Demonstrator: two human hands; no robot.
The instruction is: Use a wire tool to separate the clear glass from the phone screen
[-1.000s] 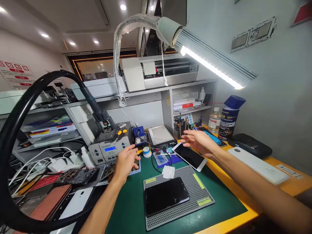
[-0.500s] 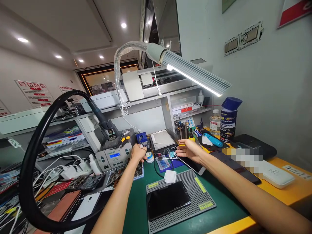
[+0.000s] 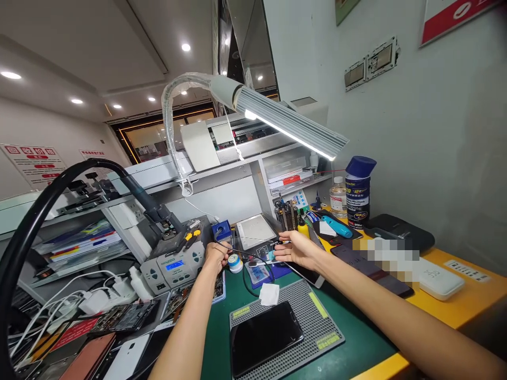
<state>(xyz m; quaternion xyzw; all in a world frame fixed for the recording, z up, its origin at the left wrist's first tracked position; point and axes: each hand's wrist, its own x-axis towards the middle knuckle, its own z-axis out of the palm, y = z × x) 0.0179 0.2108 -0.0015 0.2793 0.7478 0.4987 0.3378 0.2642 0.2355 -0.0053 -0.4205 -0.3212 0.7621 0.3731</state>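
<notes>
My left hand is closed beside the grey soldering station, near a small round tub with a white base. Its curled fingers hide what they hold, if anything; a black cable runs close by them. My right hand is open, fingers stretched out to the left, in front of the flat heating plate. Below that hand lies a white-edged tablet-like device. In front, a black phone lies screen up on the grey textured mat, a white wipe touching its far side.
A lamp hangs overhead on a bent neck. A thick black hose arches at left, above phones and circuit boards. A blue-capped can, a clear bottle and a blue tool stand or lie at right. Parts fill a tray.
The view has turned slightly right, so everything sits further left. My left hand stays closed near the soldering station; my right hand stays open with fingers stretched.
</notes>
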